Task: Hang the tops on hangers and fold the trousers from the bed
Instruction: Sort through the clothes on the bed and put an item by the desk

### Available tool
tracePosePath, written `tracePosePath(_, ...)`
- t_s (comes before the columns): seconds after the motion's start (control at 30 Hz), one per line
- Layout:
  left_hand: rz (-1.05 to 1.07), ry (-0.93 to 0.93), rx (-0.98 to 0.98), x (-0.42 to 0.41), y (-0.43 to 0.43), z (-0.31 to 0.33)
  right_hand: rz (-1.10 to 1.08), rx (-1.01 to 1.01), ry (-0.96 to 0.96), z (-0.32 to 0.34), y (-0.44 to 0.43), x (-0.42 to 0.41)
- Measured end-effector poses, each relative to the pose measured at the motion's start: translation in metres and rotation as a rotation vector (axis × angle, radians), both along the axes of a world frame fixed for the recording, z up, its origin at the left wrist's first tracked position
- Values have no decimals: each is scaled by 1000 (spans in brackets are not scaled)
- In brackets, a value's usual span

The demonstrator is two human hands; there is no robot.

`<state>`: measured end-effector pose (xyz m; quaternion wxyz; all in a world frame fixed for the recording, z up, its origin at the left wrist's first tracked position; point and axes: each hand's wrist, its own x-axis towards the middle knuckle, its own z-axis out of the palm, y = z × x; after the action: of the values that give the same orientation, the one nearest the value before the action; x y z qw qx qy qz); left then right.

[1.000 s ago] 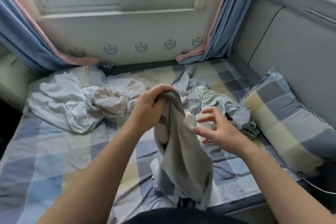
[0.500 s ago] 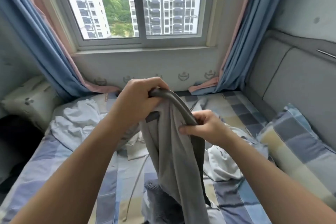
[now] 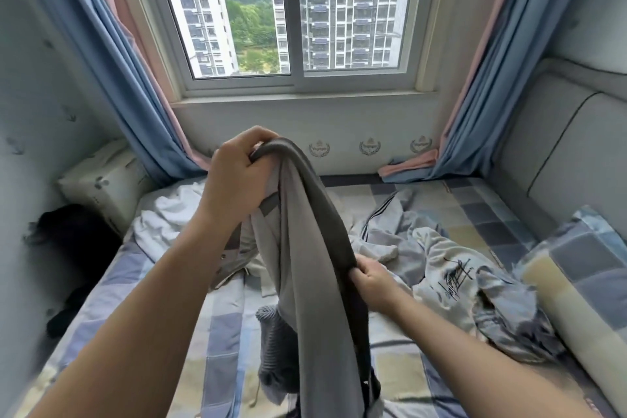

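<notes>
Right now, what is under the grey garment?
Dark ribbed fabric and the checked sheet show beneath the grey garment. The garment covers the rest, so I cannot tell more.

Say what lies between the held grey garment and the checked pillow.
Head view: a crumpled white top with black print and rumpled pale striped cloth lie there.

Over bed [image 3: 220, 332] hangs garment [image 3: 305, 265]; pillow [image 3: 576, 282] right; box [image 3: 105, 180], perhaps, left.

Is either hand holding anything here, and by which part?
Both hold the grey fabric garment by its darker edge band: the left hand grips the raised top, the right hand pinches it lower down.
</notes>
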<state>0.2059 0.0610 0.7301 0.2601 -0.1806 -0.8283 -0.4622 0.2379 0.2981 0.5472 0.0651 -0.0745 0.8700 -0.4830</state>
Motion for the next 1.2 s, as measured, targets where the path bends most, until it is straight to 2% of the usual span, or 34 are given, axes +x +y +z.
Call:
tracePosePath(0.1, 155, -150, 90, -13, -18, -19, -73, 59, 116, 25, 7, -7)
tracePosePath(0.17, 221, -359, 191, -20, -20, -39, -51, 153, 182, 51, 11, -9)
tracePosePath(0.23, 122, -671, 396, -15, -10, -59, -43, 203, 193, 74, 9, -11)
tracePosePath(0.3, -35, -843, 466, -2, 4, -76, -107, 98, 157, 95, 3, -13)
tracePosePath(0.37, -85, -809, 397, 14, 19, -88, -233, -167, 31, 115, -2, -15)
tracePosePath(0.43, -36, -655, 322, 33, 36, -91, -338, -454, -158, 129, -4, -19)
tracePosePath(0.5, -51, -548, 279, 52, 52, -89, -362, -643, -308, 140, -6, -18)
tracePosePath(0.6, -143, -536, 180, 72, 77, -89, -347, -770, -316, 149, -10, -13)
tracePosePath(0.83, 49, -658, 90, 70, 128, -125, -350, -1135, -268, 174, -13, -12)
tracePosePath(0.97, 115, -681, 38, 58, 122, -154, -437, -1176, -146, 184, -1, -13)
tracePosePath(1.1, 120, -657, 343, 52, 91, -166, -478, -1011, -79, 176, 28, -16)
tracePosePath(1.2, 70, -689, 594, 46, 77, -142, -448, -847, -162, 158, 46, -13)
